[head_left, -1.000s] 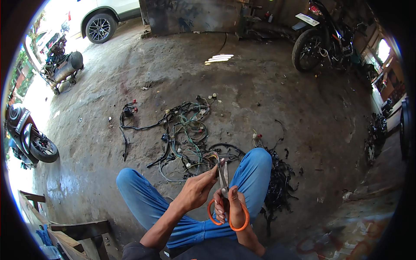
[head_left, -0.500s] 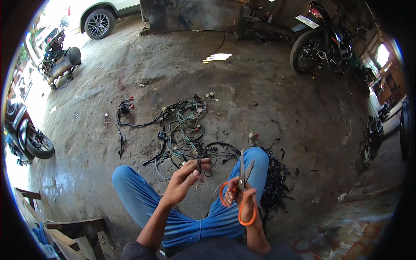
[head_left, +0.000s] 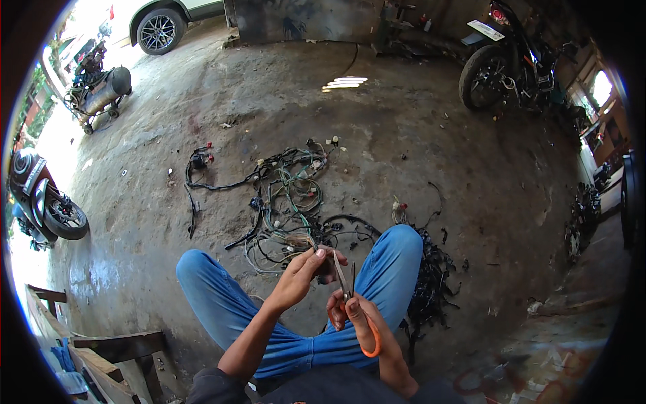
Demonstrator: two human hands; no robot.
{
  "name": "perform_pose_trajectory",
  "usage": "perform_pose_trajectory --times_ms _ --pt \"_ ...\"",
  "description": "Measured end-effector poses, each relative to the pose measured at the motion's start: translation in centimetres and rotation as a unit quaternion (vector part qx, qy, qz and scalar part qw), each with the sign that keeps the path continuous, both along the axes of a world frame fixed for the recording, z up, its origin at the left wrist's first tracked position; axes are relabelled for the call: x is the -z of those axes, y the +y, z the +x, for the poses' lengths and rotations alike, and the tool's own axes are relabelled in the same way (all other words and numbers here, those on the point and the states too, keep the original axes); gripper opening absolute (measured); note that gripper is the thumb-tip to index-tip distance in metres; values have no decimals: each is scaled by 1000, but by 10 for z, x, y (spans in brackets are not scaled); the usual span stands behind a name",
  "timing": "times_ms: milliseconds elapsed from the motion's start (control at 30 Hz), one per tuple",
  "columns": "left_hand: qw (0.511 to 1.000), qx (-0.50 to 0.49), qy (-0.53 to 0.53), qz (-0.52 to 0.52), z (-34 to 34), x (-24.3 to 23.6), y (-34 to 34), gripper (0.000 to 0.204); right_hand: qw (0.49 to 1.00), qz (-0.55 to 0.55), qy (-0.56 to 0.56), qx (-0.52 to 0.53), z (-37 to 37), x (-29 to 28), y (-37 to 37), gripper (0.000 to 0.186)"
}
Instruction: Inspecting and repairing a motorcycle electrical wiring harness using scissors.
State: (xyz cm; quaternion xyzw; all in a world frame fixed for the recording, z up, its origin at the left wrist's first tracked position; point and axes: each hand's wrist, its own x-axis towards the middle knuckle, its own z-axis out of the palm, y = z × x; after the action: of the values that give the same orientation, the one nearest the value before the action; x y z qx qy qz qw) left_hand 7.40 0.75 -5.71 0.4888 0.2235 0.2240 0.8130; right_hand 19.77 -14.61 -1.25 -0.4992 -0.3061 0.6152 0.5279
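A seated person's two bare hands at work over a wiring harness on a rough concrete floor (head_left: pixel 168 135). The left hand (head_left: pixel 298 277), between the bent knees, has its thumb and fingers closed in a pinch on the near end of the wiring harness (head_left: pixel 303 195), with some fingers extended to the right behind the blades. The right hand (head_left: pixel 360 316), just right of it and slightly nearer, has its fingers curled around the orange handles of a pair of scissors (head_left: pixel 346 294); the blades point away from the body and stand slightly apart. Whether a blade touches the wires is hard to tell at this scale. The harness spreads beyond the hands in green, pale and black loops, one black branch running to the left and ending near a dark part with red connectors (head_left: pixel 209 152). The legs in blue jeans (head_left: pixel 393 266) frame the hands. Beside the right leg lies a heap of black strips (head_left: pixel 434 276), with a small red and white connector cluster (head_left: pixel 402 206) just beyond it. Farther off stand a motorcycle (head_left: pixel 521 67) at far right, a white car (head_left: pixel 195 9) and a tank on wheels (head_left: pixel 104 101) at far left, a second motorcycle (head_left: pixel 47 202) at left, and a wooden frame (head_left: pixel 118 342) at near left.
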Motion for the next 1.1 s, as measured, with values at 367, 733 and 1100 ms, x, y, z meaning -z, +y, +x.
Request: perform_pose_trajectory --times_ms 367,733,1100 --pt "971 -2 69 227 1 -5 -2 57 997 -61 -2 -35 3 -5 -1 73" --pt "957 48 128 256 -6 -28 2 55 992 -98 35 -65 13 -7 -6 77" --pt "976 76 87 185 -8 -38 0 62 992 -85 32 -85 14 -16 -6 80"
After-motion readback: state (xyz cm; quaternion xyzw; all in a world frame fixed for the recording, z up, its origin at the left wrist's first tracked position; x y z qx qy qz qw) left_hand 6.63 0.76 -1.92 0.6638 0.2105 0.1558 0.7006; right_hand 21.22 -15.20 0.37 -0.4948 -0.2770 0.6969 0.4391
